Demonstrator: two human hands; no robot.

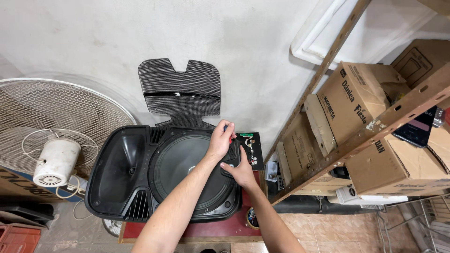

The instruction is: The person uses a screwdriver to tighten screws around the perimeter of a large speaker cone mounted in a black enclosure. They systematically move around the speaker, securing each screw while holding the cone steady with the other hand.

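I see my left hand (220, 139) fisted around a red-handled screwdriver (230, 134) at the speaker cabinet's (140, 178) right rim; my right hand (241, 171) rests flat just below. The tool's tip is hidden. The cabinet lies on a red-topped desk (206, 230) against a white wall (93, 33).

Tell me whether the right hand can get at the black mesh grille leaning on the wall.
Probably yes: the right hand rests on the speaker cabinet rim, and the mesh grille stands uncovered just behind, though the left hand partly crosses the path.
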